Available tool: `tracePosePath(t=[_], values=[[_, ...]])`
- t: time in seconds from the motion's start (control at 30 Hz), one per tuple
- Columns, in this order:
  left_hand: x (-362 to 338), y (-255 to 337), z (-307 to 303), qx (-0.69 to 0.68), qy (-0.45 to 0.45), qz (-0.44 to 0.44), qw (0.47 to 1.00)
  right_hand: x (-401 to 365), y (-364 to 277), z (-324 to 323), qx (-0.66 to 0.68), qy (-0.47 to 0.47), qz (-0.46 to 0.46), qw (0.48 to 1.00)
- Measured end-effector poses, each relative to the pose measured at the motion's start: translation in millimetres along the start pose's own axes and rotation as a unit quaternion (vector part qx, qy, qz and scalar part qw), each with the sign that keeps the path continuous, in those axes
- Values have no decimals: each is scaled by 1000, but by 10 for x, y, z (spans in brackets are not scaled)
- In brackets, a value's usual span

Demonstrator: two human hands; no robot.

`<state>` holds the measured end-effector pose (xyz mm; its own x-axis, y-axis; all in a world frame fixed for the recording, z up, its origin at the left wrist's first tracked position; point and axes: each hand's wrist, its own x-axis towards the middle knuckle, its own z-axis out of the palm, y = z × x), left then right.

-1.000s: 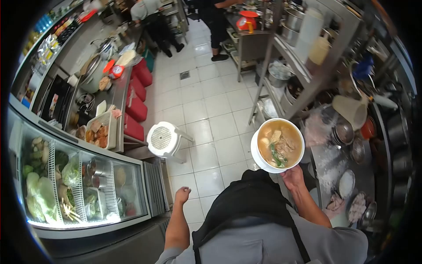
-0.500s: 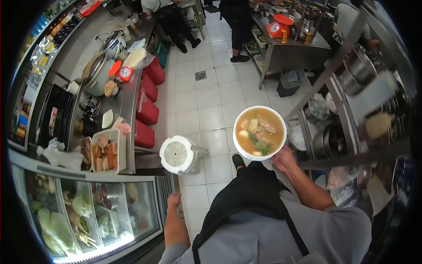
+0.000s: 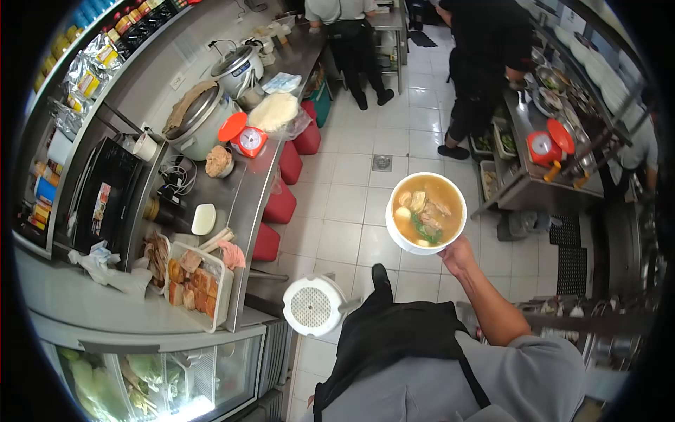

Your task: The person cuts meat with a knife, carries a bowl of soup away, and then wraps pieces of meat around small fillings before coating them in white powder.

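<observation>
My right hand (image 3: 458, 257) grips a white bowl (image 3: 391, 224) at its near right side, the fingers partly hidden beneath it. The bowl is held out in front of me over the floor, roughly level. It is filled with brownish soup (image 3: 450, 204) holding pieces of meat, pale round chunks and some green leaves. My left hand is out of view; only a sliver of skin shows at the left edge of my apron.
A white stool (image 3: 311, 307) stands close on my left. Along the left runs a steel counter (image 3: 246, 204) with a red scale (image 3: 249, 141) and a tray of meat (image 3: 226, 295). Two co-workers (image 3: 485, 63) (image 3: 348, 49) stand ahead; another is at the far right.
I have moved forward along the aisle, and the view has swung right. The stool and counter sit nearer. My left hand has dropped out of view; my right hand still holds the bowl.
</observation>
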<state>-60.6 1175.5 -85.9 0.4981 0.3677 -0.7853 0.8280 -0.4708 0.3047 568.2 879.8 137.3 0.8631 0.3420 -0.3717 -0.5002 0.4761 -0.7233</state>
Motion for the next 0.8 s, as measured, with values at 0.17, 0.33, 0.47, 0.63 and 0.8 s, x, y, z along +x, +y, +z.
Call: tracePosePath(t=[0.17,0.33,0.47,0.63,0.8], values=[[1238,754,-809,1,18,89,996,1328,-304,462,14,-5,8,1000],[2509,1894,-2234,-336,111,-27,935,2620,-619,902,-2,-26,4,1000],[2940,2782,-3172,-379,223,-8,898,3818,-803,1176,-9,-46,0,999],[2907,3226,-2923,-333,188,-117,917,5241,-1050,1621,-22,-73,22,997],[2679,3457,-1955,-25,201,80,976,6477,-1179,2171,-11,-96,42,994]])
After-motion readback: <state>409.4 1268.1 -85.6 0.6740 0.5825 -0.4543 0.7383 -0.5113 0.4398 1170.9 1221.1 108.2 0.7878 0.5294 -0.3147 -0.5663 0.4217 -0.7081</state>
